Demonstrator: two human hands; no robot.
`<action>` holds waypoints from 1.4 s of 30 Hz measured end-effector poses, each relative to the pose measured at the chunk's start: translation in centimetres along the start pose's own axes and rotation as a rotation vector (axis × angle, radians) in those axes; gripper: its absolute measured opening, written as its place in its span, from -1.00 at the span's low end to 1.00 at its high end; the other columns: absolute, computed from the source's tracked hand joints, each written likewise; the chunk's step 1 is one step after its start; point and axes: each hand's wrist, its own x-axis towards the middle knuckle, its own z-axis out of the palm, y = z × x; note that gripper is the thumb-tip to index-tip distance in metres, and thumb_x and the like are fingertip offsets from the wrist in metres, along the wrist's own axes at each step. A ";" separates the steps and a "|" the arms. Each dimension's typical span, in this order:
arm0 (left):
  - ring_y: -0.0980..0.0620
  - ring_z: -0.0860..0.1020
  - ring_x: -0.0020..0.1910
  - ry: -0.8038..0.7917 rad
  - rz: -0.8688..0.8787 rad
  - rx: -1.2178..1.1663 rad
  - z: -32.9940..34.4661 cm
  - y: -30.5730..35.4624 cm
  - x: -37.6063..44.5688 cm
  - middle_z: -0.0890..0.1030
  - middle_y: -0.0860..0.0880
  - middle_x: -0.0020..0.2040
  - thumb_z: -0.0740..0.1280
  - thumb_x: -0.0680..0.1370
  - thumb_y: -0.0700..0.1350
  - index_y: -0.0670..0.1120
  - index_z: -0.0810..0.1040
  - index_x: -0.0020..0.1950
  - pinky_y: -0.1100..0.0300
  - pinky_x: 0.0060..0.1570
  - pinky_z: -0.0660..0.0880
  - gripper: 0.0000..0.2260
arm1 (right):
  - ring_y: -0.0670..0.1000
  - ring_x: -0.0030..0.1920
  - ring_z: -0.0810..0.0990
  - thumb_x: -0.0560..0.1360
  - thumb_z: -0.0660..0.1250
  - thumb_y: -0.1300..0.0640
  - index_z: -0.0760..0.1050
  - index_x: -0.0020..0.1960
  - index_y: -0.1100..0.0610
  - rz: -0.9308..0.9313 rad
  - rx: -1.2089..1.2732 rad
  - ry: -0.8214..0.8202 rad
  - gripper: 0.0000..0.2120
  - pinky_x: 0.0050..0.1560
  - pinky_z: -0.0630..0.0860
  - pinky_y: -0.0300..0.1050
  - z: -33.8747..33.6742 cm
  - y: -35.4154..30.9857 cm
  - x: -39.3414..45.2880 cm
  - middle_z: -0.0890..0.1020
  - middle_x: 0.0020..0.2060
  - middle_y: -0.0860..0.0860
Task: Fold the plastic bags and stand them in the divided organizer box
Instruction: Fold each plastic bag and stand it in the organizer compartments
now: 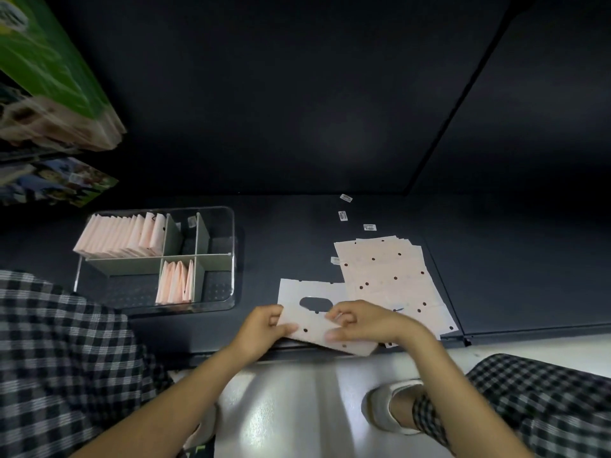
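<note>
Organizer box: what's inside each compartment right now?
In the organizer box, the far-left compartment holds a full row of folded pink bags standing upright. The near-middle slot has a few more. The other compartments look empty, though the dividers hide parts of their floors.

Single head-worn wide-angle view, pitched forward and steeply down onto a dark shelf surface (297, 233), with strong barrel distortion bending the edges. Close range: both forearms enter from the bottom edge, left hand (264, 328) and right hand (360, 320) sit low of centre, organizer box (231, 259) left of centre, checked trouser legs (59, 342) and the floor fill the lower corners. No second view, so no overlap.
</note>
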 end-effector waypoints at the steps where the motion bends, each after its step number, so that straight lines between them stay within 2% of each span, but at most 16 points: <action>1: 0.02 0.56 -0.13 0.037 -0.022 -0.052 -0.2 -0.1 0.2 0.65 -0.16 -0.11 0.38 0.49 -0.34 -0.35 0.57 0.01 0.10 0.02 0.49 -0.86 | -0.19 -0.04 0.53 0.41 0.45 -0.07 0.50 0.09 -0.05 0.031 -0.030 -0.014 -0.70 0.06 0.40 -0.30 -1.0 0.6 -0.5 0.59 -0.02 -0.13; 4: -0.01 0.61 -0.11 0.129 -0.062 -0.203 -0.5 -0.3 0.9 0.69 -0.06 -0.13 0.36 0.51 -0.32 -0.27 0.58 0.02 0.16 0.01 0.53 -0.89 | -0.12 -0.14 0.60 0.47 0.41 0.14 0.54 0.10 0.14 0.001 0.195 0.093 -0.78 -0.03 0.48 -0.29 -1.9 2.1 -0.6 0.67 -0.12 -0.08; 6: 0.04 0.62 -0.14 0.187 -0.063 -0.251 -0.3 -0.2 1.2 0.68 0.05 -0.16 0.35 0.51 -0.33 -0.24 0.57 0.04 0.31 -0.10 0.55 -0.88 | 0.03 -0.21 0.55 0.50 0.36 0.26 0.50 -0.09 0.25 0.010 0.374 0.288 -0.94 -0.08 0.48 -0.11 -0.9 2.8 0.7 0.62 -0.23 0.12; 7: 0.05 0.61 -0.12 0.233 -0.052 -0.228 -0.2 -0.1 1.3 0.66 0.06 -0.13 0.36 0.51 -0.32 -0.21 0.55 0.08 0.35 -0.12 0.53 -0.85 | 0.05 -0.27 0.46 0.50 0.35 0.26 0.43 -0.21 0.24 0.038 0.384 0.402 -0.85 -0.15 0.43 -0.06 -0.3 3.2 1.6 0.52 -0.34 0.14; 9: 0.01 0.55 -0.01 0.349 -0.004 -0.086 0.0 -0.2 1.3 0.59 0.00 0.01 0.38 0.51 -0.28 -0.14 0.48 0.19 0.29 0.00 0.49 -0.73 | 0.02 -0.38 0.29 0.49 0.37 0.22 0.25 -0.35 0.14 0.092 0.344 0.540 -0.65 -0.24 0.32 -0.08 0.8 3.7 3.4 0.30 -0.47 0.05; 12: 0.07 0.40 0.18 0.463 0.206 0.373 -0.1 -0.8 0.5 0.44 0.04 0.22 0.37 0.52 -0.17 -0.06 0.40 0.34 0.22 0.18 0.34 -0.60 | 0.04 -0.36 0.22 0.48 0.37 0.16 0.17 -0.38 0.09 0.142 0.243 0.658 -0.58 -0.31 0.19 -0.12 1.8 4.6 5.3 0.24 -0.47 -0.01; 18: -0.01 0.50 0.29 0.017 0.490 0.931 1.6 -2.2 -1.5 0.54 0.00 0.30 0.49 0.41 0.01 -0.04 0.57 0.24 0.12 0.18 0.50 -0.58 | 0.08 -0.27 0.36 0.51 0.32 0.10 0.24 -0.35 0.11 0.261 0.157 0.779 -0.66 -0.26 0.25 -0.09 2.3 5.5 7.2 0.39 -0.39 0.00; 21: 0.05 0.49 0.29 -0.066 0.433 1.206 2.1 -2.9 -2.0 0.52 0.03 0.32 0.48 0.34 0.22 -0.01 0.55 0.29 0.14 0.22 0.48 -0.42 | 0.09 -0.18 0.45 0.52 0.31 0.06 0.35 -0.26 0.12 0.281 0.147 0.775 -0.76 -0.19 0.30 -0.12 2.2 5.7 7.6 0.51 -0.25 0.04; 22: 0.04 0.41 0.37 -0.094 0.396 1.257 2.1 -3.3 -2.1 0.43 0.01 0.40 0.41 0.40 0.24 -0.01 0.46 0.38 0.11 0.32 0.38 -0.38 | 0.09 -0.15 0.47 0.52 0.31 0.05 0.38 -0.21 0.13 0.287 0.140 0.774 -0.78 -0.18 0.31 -0.13 2.1 5.7 7.7 0.53 -0.21 0.04; 24: -0.02 0.04 0.54 -0.132 0.389 1.270 2.1 -4.3 -2.0 0.05 0.00 0.56 0.20 0.57 0.20 -0.01 0.06 0.56 0.02 0.49 -0.11 -0.35 | 0.10 -0.11 0.49 0.52 0.31 0.02 0.40 -0.16 0.14 0.295 0.121 0.772 -0.79 -0.16 0.33 -0.12 1.9 5.7 7.8 0.55 -0.16 0.04; 27: -0.04 -0.25 0.53 -0.158 0.342 1.289 2.0 -5.0 -1.9 -0.23 0.03 0.55 0.04 0.63 0.17 0.02 -0.23 0.55 0.04 0.34 -0.47 -0.37 | 0.11 -0.09 0.50 0.53 0.30 -0.02 0.41 -0.15 0.13 0.316 0.077 0.765 -0.77 -0.15 0.33 -0.13 1.8 5.6 8.1 0.53 -0.16 0.03; 30: -0.05 -0.24 0.53 -0.181 0.306 1.297 2.1 -5.1 -2.3 -0.23 0.00 0.55 0.03 0.62 0.19 0.00 -0.19 0.56 0.03 0.37 -0.43 -0.37 | 0.13 -0.03 0.52 0.53 0.29 -0.04 0.47 -0.06 0.16 0.311 0.079 0.773 -0.75 -0.13 0.33 -0.14 1.9 5.5 8.1 0.56 -0.09 0.06; 32: -0.08 -0.02 0.54 -0.136 0.351 1.365 2.3 -5.1 -2.4 -0.01 -0.05 0.57 0.12 0.58 0.25 0.00 0.02 0.56 -0.01 0.47 -0.15 -0.35 | 0.14 0.00 0.55 0.54 0.28 -0.06 0.47 0.05 0.17 0.296 0.137 0.816 -0.71 -0.14 0.36 -0.14 2.1 4.9 7.6 0.58 -0.10 0.04; 34: -0.09 0.11 0.52 -0.112 0.313 1.403 2.5 -4.7 -2.7 0.11 -0.07 0.55 0.16 0.54 0.28 -0.01 0.13 0.55 -0.01 0.47 0.03 -0.34 | 0.13 -0.01 0.56 0.56 0.24 -0.04 0.44 0.12 0.15 0.239 0.058 0.936 -0.72 -0.17 0.39 -0.12 2.7 4.4 6.6 0.56 -0.16 0.00; 37: -0.10 -0.20 0.54 -0.183 0.281 1.359 2.9 -5.3 -2.4 -0.22 -0.06 0.56 0.03 0.62 0.21 -0.02 -0.17 0.56 0.02 0.46 -0.27 -0.36 | 0.13 0.06 0.52 0.57 0.25 0.12 0.48 0.16 0.19 -0.048 -0.259 1.055 -0.78 -0.04 0.43 -0.07 4.2 3.9 5.0 0.57 0.01 0.08; 42: -0.12 -0.19 0.54 -0.201 0.280 1.370 2.8 -4.8 -2.3 -0.21 -0.07 0.56 0.06 0.62 0.18 -0.05 -0.16 0.56 0.01 0.48 -0.23 -0.36 | 0.03 0.18 0.60 0.37 0.50 0.08 0.60 0.15 0.15 -0.474 -0.856 0.790 -0.63 0.21 0.49 -0.04 9.3 4.1 4.2 0.63 0.15 0.01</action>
